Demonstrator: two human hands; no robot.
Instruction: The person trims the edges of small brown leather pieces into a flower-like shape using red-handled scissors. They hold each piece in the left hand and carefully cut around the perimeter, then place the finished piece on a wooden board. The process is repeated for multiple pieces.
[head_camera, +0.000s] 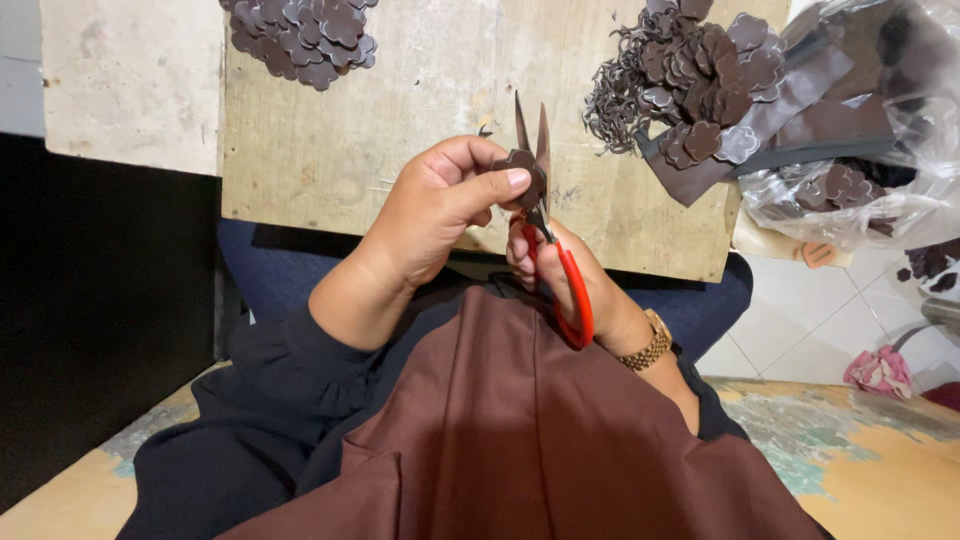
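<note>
The left hand (440, 205) pinches a brown flower shape (520, 160); the right hand (560, 275) grips red scissors (550, 235). Snip slowly along the edge, thumb clear.

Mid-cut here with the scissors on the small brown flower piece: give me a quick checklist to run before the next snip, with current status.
1. Left hand pinches the brown flower piece: ok.
2. Right hand in the red handles of the scissors: ok.
3. Blades open, tips pointing up: ok.
4. Left thumb clear of the blades: cannot tell, it lies very close.
5. Wooden board beneath the work: ok.
6. Pile of cut pieces apart from the blades: ok.
</note>
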